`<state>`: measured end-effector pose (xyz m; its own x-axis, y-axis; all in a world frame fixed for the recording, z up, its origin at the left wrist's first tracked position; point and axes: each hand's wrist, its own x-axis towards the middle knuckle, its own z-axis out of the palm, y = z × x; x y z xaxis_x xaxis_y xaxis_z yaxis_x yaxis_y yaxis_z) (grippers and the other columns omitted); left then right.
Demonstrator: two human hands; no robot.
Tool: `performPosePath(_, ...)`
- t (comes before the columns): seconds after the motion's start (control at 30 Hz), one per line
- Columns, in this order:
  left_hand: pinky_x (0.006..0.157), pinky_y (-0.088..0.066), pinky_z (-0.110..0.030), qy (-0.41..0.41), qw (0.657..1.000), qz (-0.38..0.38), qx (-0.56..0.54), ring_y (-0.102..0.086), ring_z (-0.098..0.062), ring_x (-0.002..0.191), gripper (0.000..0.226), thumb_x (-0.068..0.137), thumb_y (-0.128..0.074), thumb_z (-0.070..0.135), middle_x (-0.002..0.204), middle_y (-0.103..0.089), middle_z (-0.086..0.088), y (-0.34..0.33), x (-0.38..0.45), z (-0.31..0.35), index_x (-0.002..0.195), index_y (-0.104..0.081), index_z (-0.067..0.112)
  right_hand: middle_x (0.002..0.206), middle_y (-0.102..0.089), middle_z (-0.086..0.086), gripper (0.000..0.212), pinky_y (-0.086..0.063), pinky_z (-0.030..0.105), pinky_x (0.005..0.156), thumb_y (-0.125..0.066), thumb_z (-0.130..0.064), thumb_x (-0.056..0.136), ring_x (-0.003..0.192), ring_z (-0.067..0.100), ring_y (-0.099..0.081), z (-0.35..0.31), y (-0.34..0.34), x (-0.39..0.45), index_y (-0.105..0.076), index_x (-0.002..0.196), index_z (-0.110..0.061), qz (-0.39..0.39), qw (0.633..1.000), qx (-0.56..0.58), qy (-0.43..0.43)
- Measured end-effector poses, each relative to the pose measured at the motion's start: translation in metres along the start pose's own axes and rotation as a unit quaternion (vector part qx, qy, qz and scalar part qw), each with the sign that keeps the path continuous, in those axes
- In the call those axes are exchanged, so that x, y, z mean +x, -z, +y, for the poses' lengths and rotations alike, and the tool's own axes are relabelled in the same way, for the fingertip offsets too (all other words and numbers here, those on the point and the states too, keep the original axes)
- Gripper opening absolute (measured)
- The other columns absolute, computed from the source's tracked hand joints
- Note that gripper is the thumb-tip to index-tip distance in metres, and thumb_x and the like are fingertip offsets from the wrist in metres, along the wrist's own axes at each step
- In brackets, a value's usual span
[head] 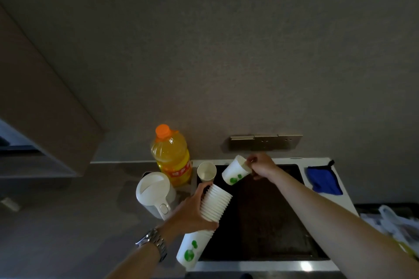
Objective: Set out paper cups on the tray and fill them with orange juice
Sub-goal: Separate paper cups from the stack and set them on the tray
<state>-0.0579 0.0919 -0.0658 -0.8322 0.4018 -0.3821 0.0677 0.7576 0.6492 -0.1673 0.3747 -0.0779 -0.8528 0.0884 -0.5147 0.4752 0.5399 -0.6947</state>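
A dark tray (260, 217) lies on the counter in front of me. One white paper cup (206, 171) stands upright at its far left corner. My left hand (192, 208) grips a tilted stack of nested white paper cups (204, 222) with green dots over the tray's left edge. My right hand (260, 165) pinches the rim of a single paper cup (234, 172), tilted on its side above the tray's far end. A large bottle of orange juice (172, 156) with an orange cap stands left of the tray.
A white electric kettle (155, 192) sits left of the tray, beside the bottle. A blue cloth (323, 180) lies on the white surface at the right. White plastic bags (394, 222) lie at the far right. A wall socket plate (265, 142) is behind the tray.
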Motion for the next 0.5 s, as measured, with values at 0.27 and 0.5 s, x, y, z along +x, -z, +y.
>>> performPosePath(0.27, 0.09, -0.053, -0.03, 0.016, 1.0, 0.008, 0.009, -0.055, -0.009, 0.107, 0.115, 0.064, -0.085, 0.055, 0.124, -0.052, 0.015, -0.003, -0.002, -0.003, 0.15, -0.008, 0.056, 0.093, -0.069, 0.011, 0.013, -0.064, 0.034, 0.065, -0.061, -0.01, 0.098, 0.069, 0.022, -0.073, 0.004, -0.039, 0.02, -0.061, 0.087, -0.016, 0.121, 0.993, 0.003, -0.006)
performPosePath(0.5, 0.089, -0.053, -0.03, 0.025, 1.0, 0.017, -0.008, -0.056, -0.008, 0.106, 0.114, 0.063, -0.085, 0.057, 0.122, -0.053, 0.015, -0.008, -0.007, -0.008, 0.149, -0.009, 0.057, 0.095, -0.069, 0.007, 0.004, -0.064, 0.041, 0.078, -0.068, -0.012, 0.092, 0.086, 0.025, -0.073, 0.01, -0.068, 0.034, -0.065, 0.091, -0.015, 0.128, 0.991, -0.001, -0.025)
